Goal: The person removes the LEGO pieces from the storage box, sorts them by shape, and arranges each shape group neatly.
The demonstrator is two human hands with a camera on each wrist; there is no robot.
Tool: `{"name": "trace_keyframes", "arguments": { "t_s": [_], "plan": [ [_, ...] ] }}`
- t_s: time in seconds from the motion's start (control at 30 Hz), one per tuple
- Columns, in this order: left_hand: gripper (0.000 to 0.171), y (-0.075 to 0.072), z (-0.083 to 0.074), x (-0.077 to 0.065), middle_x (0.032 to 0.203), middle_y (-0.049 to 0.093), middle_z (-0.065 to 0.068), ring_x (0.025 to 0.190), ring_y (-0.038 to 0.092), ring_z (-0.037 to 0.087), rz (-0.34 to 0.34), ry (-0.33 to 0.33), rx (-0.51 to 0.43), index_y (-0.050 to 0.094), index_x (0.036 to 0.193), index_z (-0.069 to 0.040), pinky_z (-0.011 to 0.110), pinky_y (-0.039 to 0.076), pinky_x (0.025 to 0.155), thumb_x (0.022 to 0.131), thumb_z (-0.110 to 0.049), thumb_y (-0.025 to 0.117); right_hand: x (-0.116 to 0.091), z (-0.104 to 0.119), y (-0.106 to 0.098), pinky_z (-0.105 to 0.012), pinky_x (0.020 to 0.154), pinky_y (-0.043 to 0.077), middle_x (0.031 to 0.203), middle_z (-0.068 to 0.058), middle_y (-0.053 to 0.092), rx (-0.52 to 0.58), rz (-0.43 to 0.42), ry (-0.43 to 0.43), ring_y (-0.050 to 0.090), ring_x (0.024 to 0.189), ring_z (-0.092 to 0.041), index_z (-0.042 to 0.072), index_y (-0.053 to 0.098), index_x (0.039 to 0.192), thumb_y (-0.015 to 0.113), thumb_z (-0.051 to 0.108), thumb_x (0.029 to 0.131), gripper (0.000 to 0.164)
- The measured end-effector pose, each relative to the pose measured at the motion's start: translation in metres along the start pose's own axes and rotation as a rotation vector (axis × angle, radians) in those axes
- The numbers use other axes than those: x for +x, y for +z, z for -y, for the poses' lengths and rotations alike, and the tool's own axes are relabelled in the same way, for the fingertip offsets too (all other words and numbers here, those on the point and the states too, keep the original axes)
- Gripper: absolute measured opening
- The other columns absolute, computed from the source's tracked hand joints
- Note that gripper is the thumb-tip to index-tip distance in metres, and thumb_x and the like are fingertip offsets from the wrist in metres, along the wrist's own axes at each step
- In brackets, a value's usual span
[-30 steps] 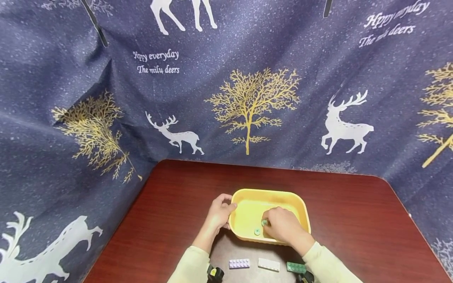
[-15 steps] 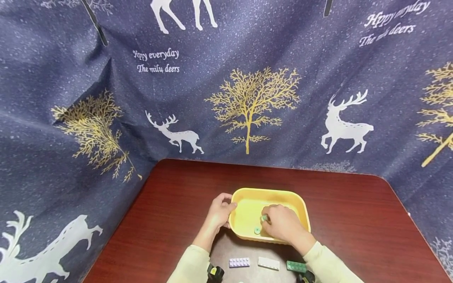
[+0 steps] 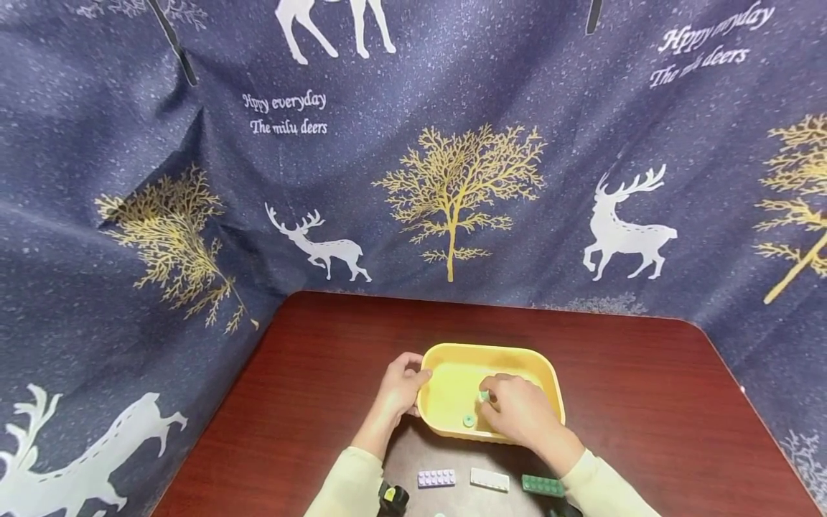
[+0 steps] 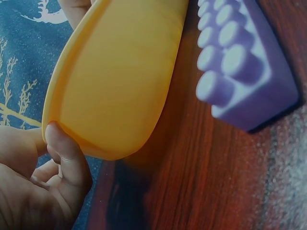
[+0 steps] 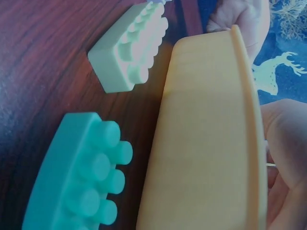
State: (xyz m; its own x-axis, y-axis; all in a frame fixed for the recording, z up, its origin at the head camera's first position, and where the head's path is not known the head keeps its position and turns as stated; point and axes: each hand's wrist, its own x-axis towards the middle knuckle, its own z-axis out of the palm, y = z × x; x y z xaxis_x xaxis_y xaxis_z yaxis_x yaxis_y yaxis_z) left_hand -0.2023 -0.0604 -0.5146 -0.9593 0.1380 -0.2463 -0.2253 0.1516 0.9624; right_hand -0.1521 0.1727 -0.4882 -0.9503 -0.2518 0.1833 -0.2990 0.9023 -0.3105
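A yellow plastic basin (image 3: 487, 348) stands on the table. My left hand (image 3: 398, 388) grips its left end, thumb over the rim and fingers outside, as the left wrist view also shows of the hand (image 4: 62, 177). Reaching inside, my right hand (image 3: 520, 409) pinches a small mint-green round piece (image 3: 484, 396) between thumb and fingertips. Another mint-green piece (image 3: 469, 421), ring-shaped with a hole, lies on the basin floor just left of it. From the right wrist, the basin wall (image 5: 206, 134) hides the fingertips of that hand (image 5: 288, 148).
Along the basin's near side lie a purple toy brick (image 3: 436, 478), a white one (image 3: 489, 480) and a green one (image 3: 543, 485). A small pale thing (image 3: 440, 515) shows at the bottom edge. Dark blue printed cloth (image 3: 413, 215) hangs behind the reddish-brown table (image 3: 646, 402).
My right hand has shifted slightly up and away from the near wall with the pinched green piece, off the piece beside it. My left hand keeps its hold on the basin.
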Motion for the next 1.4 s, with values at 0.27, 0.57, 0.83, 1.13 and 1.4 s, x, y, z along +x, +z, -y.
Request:
{"name": "trace_keyframes", "arguments": {
  "t_s": [0.27, 0.57, 0.83, 1.13, 1.4],
  "plan": [
    [0.034, -0.001, 0.001, 0.000, 0.092, 0.067, 0.023, 0.055, 0.064, 0.021, 0.001, -0.001, -0.002, 0.058, 0.128, -0.004, 0.027, 0.054, 0.038, 0.098, -0.015, 0.067, -0.015, 0.005, -0.010, -0.030, 0.069, 0.057, 0.083, 0.009, 0.071, 0.060, -0.070, 0.004, 0.066, 0.076, -0.009, 0.017, 0.077, 0.097, 0.075, 0.018, 0.081, 0.016],
    [0.031, 0.000, 0.002, 0.000, 0.092, 0.068, 0.022, 0.055, 0.064, 0.021, -0.012, -0.014, 0.009, 0.060, 0.127, -0.007, 0.026, 0.053, 0.037, 0.098, -0.015, 0.067, -0.029, 0.009, -0.015, -0.022, 0.062, 0.051, 0.079, 0.016, 0.067, 0.115, -0.112, 0.012, 0.061, 0.070, -0.004, 0.021, 0.075, 0.097, 0.078, 0.018, 0.079, 0.019],
    [0.034, 0.000, 0.002, -0.001, 0.092, 0.068, 0.022, 0.052, 0.062, 0.019, -0.010, -0.016, 0.006, 0.059, 0.128, -0.006, 0.025, 0.053, 0.037, 0.097, -0.015, 0.067, -0.039, 0.013, -0.021, -0.020, 0.060, 0.049, 0.074, 0.024, 0.061, 0.174, -0.139, 0.017, 0.061, 0.068, -0.004, 0.027, 0.072, 0.090, 0.079, 0.017, 0.076, 0.018],
    [0.033, 0.000, 0.003, 0.001, 0.091, 0.068, 0.023, 0.051, 0.061, 0.018, -0.001, -0.008, -0.007, 0.059, 0.128, -0.005, 0.026, 0.052, 0.037, 0.097, -0.014, 0.067, -0.053, 0.019, -0.028, -0.016, 0.056, 0.045, 0.077, 0.021, 0.064, 0.197, -0.207, -0.065, 0.053, 0.065, 0.004, 0.024, 0.073, 0.091, 0.080, 0.013, 0.075, 0.021],
    [0.033, 0.000, 0.003, 0.002, 0.090, 0.068, 0.022, 0.053, 0.062, 0.020, 0.007, 0.004, -0.011, 0.059, 0.127, -0.005, 0.029, 0.055, 0.039, 0.097, -0.015, 0.067, -0.070, 0.028, -0.030, -0.015, 0.054, 0.043, 0.077, 0.027, 0.059, 0.230, -0.168, -0.042, 0.049, 0.062, 0.007, 0.027, 0.071, 0.093, 0.081, 0.014, 0.076, 0.024]
  ]
}}
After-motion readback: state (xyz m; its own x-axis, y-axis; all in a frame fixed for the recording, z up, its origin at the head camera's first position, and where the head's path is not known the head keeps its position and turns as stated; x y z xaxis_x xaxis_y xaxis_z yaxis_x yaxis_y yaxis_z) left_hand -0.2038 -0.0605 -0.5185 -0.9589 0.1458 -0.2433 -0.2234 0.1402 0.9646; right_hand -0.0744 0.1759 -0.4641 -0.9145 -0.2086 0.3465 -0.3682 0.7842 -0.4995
